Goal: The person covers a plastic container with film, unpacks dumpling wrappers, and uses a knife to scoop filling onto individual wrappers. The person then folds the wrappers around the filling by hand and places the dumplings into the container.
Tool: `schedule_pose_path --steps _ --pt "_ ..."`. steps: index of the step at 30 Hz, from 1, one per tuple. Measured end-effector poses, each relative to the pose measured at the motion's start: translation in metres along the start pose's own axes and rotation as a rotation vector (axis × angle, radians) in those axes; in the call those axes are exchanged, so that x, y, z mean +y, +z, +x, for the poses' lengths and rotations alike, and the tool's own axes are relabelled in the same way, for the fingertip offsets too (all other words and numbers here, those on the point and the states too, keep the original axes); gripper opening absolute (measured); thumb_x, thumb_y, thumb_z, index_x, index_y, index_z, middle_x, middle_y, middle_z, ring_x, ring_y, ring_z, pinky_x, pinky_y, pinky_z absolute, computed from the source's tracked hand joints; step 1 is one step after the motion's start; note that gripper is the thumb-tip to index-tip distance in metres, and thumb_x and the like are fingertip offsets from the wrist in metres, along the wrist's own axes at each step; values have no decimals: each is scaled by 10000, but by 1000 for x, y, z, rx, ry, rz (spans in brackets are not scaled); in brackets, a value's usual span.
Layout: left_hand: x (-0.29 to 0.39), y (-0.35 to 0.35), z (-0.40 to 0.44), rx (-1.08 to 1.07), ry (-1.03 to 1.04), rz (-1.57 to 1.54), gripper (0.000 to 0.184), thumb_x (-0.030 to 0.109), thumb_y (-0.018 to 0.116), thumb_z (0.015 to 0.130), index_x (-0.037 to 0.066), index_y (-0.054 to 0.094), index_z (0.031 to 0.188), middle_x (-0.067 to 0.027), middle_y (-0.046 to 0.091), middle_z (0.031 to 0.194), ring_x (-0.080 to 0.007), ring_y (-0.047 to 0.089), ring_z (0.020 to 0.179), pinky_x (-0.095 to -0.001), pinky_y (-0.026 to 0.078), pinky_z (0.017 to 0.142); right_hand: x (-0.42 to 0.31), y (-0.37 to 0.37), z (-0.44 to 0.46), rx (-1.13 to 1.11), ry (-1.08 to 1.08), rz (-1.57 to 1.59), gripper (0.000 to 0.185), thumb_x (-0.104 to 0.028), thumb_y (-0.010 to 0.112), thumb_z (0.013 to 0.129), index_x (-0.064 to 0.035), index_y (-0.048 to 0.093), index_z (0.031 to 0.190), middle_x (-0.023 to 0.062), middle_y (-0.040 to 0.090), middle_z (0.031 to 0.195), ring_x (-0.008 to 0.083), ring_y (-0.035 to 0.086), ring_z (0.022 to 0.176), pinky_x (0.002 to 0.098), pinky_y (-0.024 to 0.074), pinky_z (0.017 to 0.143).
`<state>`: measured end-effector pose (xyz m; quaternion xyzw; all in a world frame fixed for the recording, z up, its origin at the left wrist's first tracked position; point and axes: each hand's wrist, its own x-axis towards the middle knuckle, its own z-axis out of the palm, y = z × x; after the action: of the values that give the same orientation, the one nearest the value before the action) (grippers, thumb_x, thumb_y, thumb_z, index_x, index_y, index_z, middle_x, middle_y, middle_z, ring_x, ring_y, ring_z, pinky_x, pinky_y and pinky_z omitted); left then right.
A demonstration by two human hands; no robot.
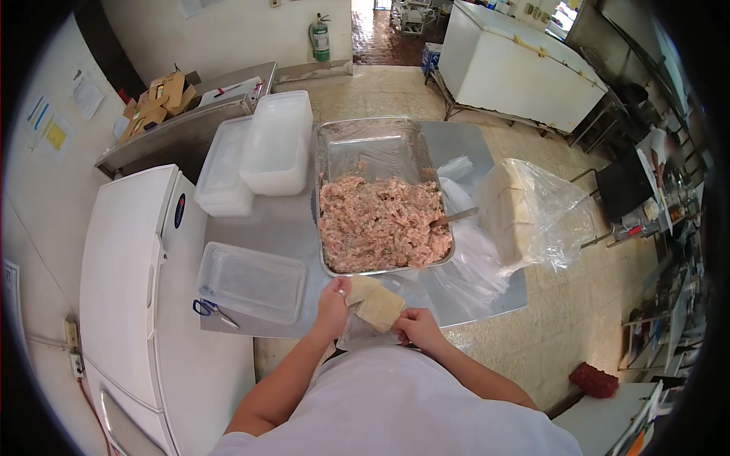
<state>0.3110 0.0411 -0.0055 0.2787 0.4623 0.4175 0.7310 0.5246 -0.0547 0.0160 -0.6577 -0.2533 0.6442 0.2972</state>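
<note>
At the table's near edge, my left hand [332, 305] is closed on the left side of a few thin, pale yellow dough wrappers [382, 308]. My right hand [417, 330] pinches their lower right corner. The wrappers lie fanned over one another, and a clear plastic bag lies beneath them. Just beyond my hands stands a deep metal tray [372, 137] with a large heap of raw minced meat mixture [380, 224] in it. A spoon or spatula handle [456, 217] sticks out of the meat on the right.
Left on the metal table [266, 228] are an open plastic container [251, 281], blue-handled scissors [215, 311] and stacked lidded containers [277, 140]. Stacked wrappers in clear plastic [525, 213] sit at the right edge. A white refrigerator [125, 258] stands close on the left.
</note>
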Motion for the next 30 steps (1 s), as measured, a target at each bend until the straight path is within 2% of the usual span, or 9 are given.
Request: schedule_pose_path --steps 4,6,10,12,15,17,20,23,30 --pt "37 8 -10 83 -124 -494 343 248 415 1122 7 584 1300 -98 666 1220 -237 677 1111 -363 562 941 -4 0 -5 81 6 -135 174 -144 718 894 0 677 805 63 670 719 140 619 592 304 531 529" --pt "35 -13 -10 -16 -107 -421 303 223 546 1076 4 615 1274 -96 692 1183 -250 683 1108 -396 562 952 -15 -1 -15 158 -44 -360 204 -164 728 896 10 681 799 62 670 709 135 614 594 308 525 534" --pt "24 -47 -34 36 -43 -1 342 257 622 1057 -30 648 1240 -112 710 1165 -235 708 1031 -388 592 854 -26 11 -20 279 -438 -581 202 -188 727 884 -9 699 797 115 674 696 229 663 623 382 547 606" --pt "27 -65 -54 101 -106 -30 325 241 678 1022 -31 666 1200 -101 719 1111 -226 715 995 -386 589 855 -43 31 -22 200 -561 -593 149 -176 726 878 -31 714 847 120 697 770 258 692 704 396 561 663" --pt "22 -101 -80 191 -130 -79 318 232 700 1008 -34 671 1181 -96 722 1084 -224 719 980 -389 586 858 -58 84 2 50 -1159 -841 79 -117 730 868 -44 723 895 76 710 908 251 688 836 410 576 741" --pt "20 -125 -96 273 -120 -148 308 224 693 1009 -30 669 1181 -99 721 1089 -231 721 985 -394 586 869 -67 132 16 -112 -1228 -961 78 -96 699 856 -76 733 923 78 696 1077 313 640 1083 457 539 938" --pt "29 -153 -110 395 -85 -320 277 202 682 1009 -15 663 1181 -106 721 1105 -248 722 1000 -404 590 896 -82 183 41 -81 -1642 -1228 126 -101 627 854 -76 716 939 97 658 1073 325 580 1154 475 460 1095" --pt "38 -178 -116 418 -3 -477 260 181 673 1009 -3 648 1192 -108 716 1128 -261 718 1026 -414 594 920 -62 191 72 -348 -1407 -1466 128 -137 616 847 -97 715 918 74 641 1024 335 568 1134 500 395 1162" --pt "47 -196 -112 395 88 -549 274 161 663 1013 -12 619 1222 -114 699 1157 -276 706 1068 -439 597 947 -29 170 59 -382 -1325 -1260 144 -106 651 803 -108 707 936 85 623 1016 325 572 1119 488 403 1169"
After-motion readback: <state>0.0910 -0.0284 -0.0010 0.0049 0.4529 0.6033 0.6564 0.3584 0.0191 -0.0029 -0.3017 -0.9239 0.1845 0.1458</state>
